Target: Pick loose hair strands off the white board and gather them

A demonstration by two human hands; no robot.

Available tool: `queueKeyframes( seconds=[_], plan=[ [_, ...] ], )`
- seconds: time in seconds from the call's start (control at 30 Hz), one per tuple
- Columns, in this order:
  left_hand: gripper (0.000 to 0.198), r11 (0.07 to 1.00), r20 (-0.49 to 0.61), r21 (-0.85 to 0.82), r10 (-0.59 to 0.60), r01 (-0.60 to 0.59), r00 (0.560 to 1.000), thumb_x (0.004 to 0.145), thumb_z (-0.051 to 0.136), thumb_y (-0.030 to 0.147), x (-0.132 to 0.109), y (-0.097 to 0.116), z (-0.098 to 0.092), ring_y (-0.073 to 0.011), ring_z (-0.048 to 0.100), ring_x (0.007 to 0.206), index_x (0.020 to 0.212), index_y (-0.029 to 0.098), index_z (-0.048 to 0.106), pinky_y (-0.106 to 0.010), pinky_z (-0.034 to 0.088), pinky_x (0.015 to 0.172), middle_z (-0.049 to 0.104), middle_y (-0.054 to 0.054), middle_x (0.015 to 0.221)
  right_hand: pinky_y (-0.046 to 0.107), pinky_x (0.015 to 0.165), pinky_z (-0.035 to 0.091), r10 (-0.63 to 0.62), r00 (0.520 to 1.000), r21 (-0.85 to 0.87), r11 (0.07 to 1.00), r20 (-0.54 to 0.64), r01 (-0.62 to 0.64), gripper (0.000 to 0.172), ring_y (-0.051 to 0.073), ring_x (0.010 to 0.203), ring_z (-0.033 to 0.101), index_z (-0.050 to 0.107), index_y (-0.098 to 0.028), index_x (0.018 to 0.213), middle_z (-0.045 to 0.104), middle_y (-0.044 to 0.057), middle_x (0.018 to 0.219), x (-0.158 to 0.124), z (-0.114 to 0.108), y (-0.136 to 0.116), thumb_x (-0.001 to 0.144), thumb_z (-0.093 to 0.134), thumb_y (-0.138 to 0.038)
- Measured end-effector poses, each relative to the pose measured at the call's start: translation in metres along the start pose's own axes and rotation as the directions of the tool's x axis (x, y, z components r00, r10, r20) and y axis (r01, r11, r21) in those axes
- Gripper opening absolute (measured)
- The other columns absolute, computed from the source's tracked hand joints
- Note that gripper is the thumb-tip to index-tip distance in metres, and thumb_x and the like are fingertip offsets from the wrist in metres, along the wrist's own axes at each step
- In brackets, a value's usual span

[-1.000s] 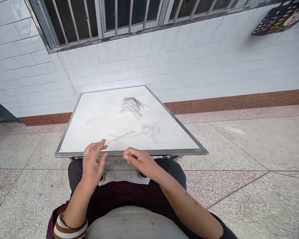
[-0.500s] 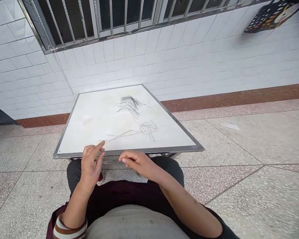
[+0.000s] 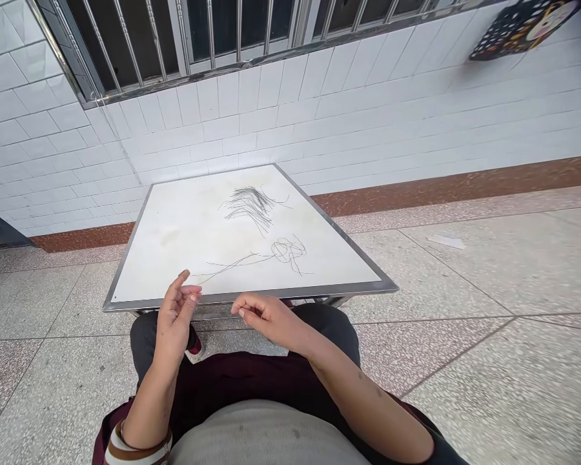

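A low white table (image 3: pixel 174 232) with a metal rim stands in front of me. On it lie a bundle of dark hair strands (image 3: pixel 250 203) and a looped tangle of strands (image 3: pixel 286 250) with a long strand (image 3: pixel 227 263) trailing toward me. My left hand (image 3: pixel 175 316) hovers at the table's near edge, fingers loosely curled with thumb and fingertips close together. My right hand (image 3: pixel 264 315) is beside it, thumb and forefinger pinched together. A thin strand seems to run between the two hands, though it is barely visible.
A white tiled wall (image 3: pixel 368 123) with a barred window (image 3: pixel 198 32) rises behind the table. Speckled terrazzo floor (image 3: pixel 489 290) spreads to the right, with a scrap of paper (image 3: pixel 445 242) on it. A patterned dark object (image 3: pixel 518 26) hangs at the top right.
My left hand has drawn back off the table edge and its fingers have closed toward the thumb. The right hand has barely shifted, staying pinched.
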State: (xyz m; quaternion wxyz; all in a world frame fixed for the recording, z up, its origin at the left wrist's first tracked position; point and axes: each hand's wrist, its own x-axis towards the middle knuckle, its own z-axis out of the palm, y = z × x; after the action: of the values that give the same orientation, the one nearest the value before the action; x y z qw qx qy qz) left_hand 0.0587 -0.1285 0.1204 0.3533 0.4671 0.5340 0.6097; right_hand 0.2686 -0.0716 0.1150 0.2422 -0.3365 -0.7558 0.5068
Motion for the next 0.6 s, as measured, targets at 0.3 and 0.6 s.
queueKeyframes(
  seconds=[0.3, 0.6],
  plan=[
    [0.053, 0.984, 0.018, -0.151, -0.09, 0.092, 0.996, 0.078, 0.071, 0.032, -0.006, 0.006, 0.014, -0.0138, 0.063, 0.08, 0.128, 0.022, 0.057, -0.029, 0.048, 0.083, 0.067, -0.001, 0.081, 0.021, 0.053, 0.031, 0.013, 0.993, -0.048, 0.999, -0.121, -0.019, 0.014, 0.01, 0.055, 0.036, 0.061, -0.022, 0.083, 0.044, -0.005, 0.062, 0.001, 0.007, -0.001, 0.08, 0.047, -0.02],
    [0.05, 0.996, 0.003, -0.091, -0.025, 0.025, 1.0, 0.078, 0.071, 0.031, -0.013, 0.007, 0.021, -0.0149, 0.066, 0.084, 0.126, 0.02, 0.059, -0.029, 0.048, 0.086, 0.07, -0.002, 0.083, 0.022, 0.054, 0.032, 0.014, 0.939, -0.18, 0.98, -0.345, -0.08, 0.011, 0.012, 0.054, 0.041, 0.056, -0.023, 0.078, 0.048, -0.006, 0.06, 0.007, 0.018, 0.004, 0.078, 0.045, -0.02]
  ],
)
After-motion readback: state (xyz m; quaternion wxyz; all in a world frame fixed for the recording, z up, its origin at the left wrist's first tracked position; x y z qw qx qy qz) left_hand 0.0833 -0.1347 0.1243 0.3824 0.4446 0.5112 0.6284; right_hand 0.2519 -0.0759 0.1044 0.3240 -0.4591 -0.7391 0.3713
